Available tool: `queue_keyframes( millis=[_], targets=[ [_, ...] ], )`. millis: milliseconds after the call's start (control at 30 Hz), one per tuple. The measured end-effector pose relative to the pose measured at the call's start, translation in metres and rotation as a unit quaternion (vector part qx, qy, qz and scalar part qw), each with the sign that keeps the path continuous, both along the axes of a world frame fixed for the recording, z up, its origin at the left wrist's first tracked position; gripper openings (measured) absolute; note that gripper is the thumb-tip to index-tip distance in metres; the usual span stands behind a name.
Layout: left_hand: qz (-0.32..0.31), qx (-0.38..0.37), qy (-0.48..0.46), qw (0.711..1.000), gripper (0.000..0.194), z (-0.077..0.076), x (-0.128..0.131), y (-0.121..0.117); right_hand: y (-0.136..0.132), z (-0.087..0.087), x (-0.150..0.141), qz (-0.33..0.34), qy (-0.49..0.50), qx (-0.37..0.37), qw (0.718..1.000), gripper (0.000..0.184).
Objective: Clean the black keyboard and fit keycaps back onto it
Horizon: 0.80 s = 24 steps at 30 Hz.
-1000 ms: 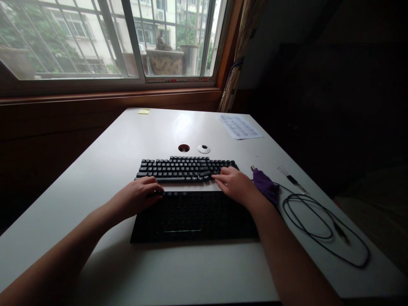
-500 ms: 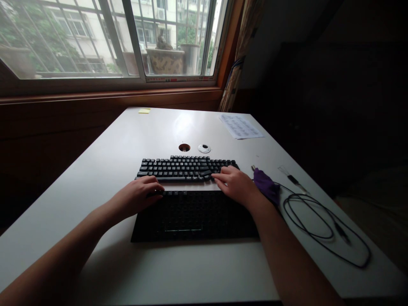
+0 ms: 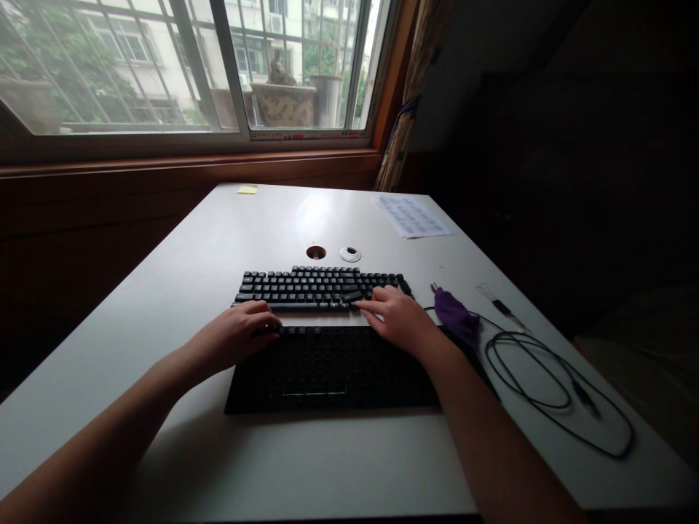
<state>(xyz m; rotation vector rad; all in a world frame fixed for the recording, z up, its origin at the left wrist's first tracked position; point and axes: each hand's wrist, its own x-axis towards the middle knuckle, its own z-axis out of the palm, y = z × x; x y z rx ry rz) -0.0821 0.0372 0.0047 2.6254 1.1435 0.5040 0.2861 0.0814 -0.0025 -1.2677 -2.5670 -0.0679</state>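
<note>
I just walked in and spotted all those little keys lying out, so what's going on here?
A person at a white table is handling a black keyboard and loose keycaps, which are laid out in rows beyond it. The left hand is at the keyboard's far left corner, where a few caps sit; most of the rest looks bare, though dark. The right hand reaches the near right of the rows; whether it grips a cap is unclear.
</note>
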Motion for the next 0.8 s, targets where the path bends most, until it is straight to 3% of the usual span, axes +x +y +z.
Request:
queue_keyframes(
  millis=[400, 800],
  targets=[
    [0.002, 0.002, -0.002, 1.000, 0.016, 0.001, 0.001, 0.000, -0.004, 0.006, -0.005, -0.004, 0.023, 0.026, 0.999, 0.032],
    [0.002, 0.012, 0.002, 1.000, 0.017, 0.001, 0.001, -0.001, -0.010, -0.004, -0.018, -0.037, -0.005, 0.040, 0.999, 0.035]
  ],
)
